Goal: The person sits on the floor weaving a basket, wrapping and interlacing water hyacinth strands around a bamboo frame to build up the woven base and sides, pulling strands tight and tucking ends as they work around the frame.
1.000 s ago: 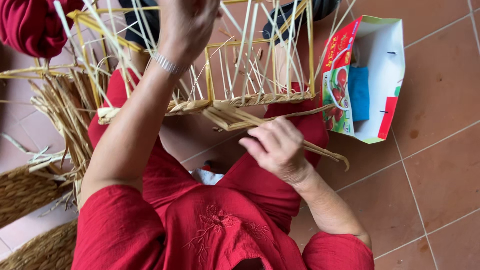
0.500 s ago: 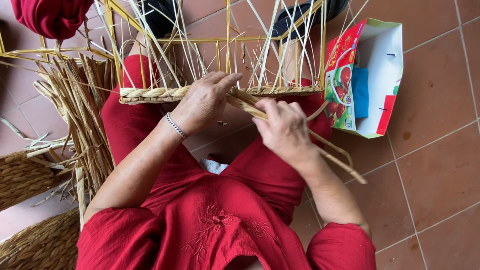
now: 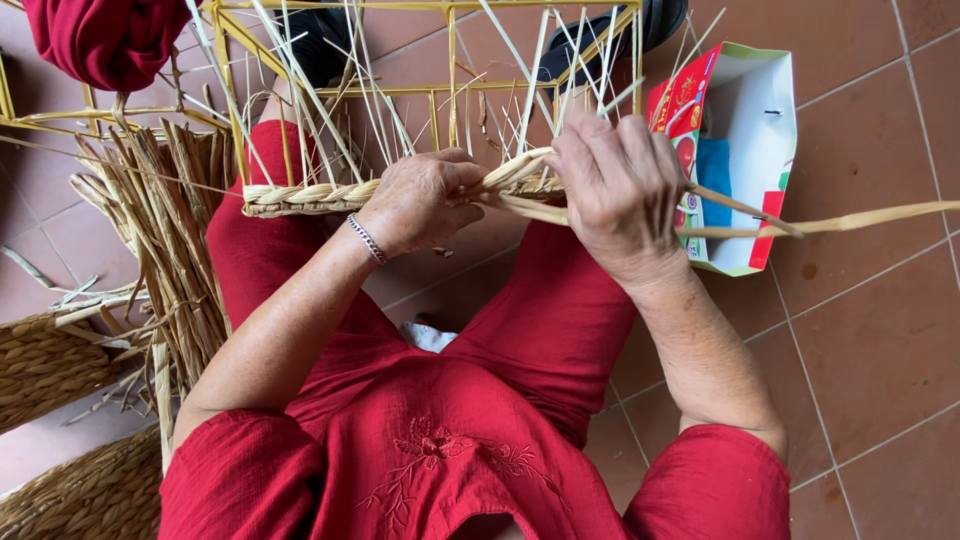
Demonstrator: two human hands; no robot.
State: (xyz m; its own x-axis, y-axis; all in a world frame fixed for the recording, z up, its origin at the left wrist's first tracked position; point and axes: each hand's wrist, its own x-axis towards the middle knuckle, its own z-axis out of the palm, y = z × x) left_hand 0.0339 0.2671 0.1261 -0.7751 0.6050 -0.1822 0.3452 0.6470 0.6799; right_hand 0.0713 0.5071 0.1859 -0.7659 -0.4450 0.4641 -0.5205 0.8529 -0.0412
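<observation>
We're mid-weave on the braid [image 3: 330,192], which runs along the lower bar of the yellow frame [image 3: 440,90] resting over our knees. Left hand [image 3: 420,200] is closed on the braid's working end, thumb and fingers pinching it against the frame; right hand [image 3: 620,190] sits just right of that, fingers curled tight around a bundle of strands [image 3: 830,222] that trail out past its knuckles to the right. Judgement: to do this turn well we keep the left pinch firm so the finished braid doesn't slacken, pull the strands taut and flat, not twisted, and pass them between the upright stakes [image 3: 520,80] just above both hands without bending them. Keep each crossing snug to the last one. Left of the left hand lies the spare reed bundle [image 3: 160,230], with woven baskets [image 3: 50,365] below it; right of the right hand, a paper bag [image 3: 750,140] on the tiles, near the trailing strands.
</observation>
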